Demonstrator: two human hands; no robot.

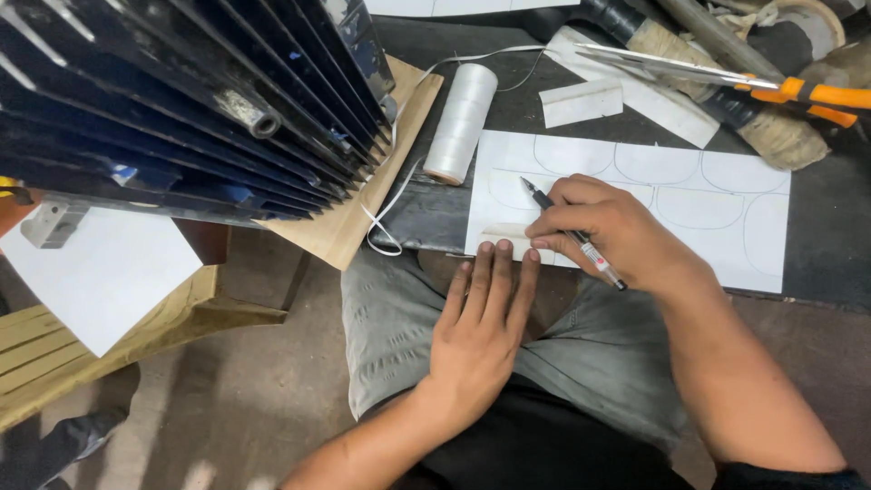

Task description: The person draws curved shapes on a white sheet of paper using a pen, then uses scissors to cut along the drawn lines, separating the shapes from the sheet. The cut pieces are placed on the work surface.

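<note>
My right hand (610,229) grips a black pen (570,232), its tip on a white paper sheet (726,236) marked with several rounded outlines. The sheet lies on a dark workbench (817,245). My left hand (481,331) lies flat with fingers together, its fingertips pressing a small pale template piece (504,233) against the sheet's near left edge. Both hands meet at that corner, above my lap in grey trousers.
A spool of white thread (461,122) lies left of the sheet, with loose thread trailing. Scissors with orange handles (726,77) and white strips (581,102) sit at the back. A black finned metal housing (181,109) rests on wooden boards (363,209) at left.
</note>
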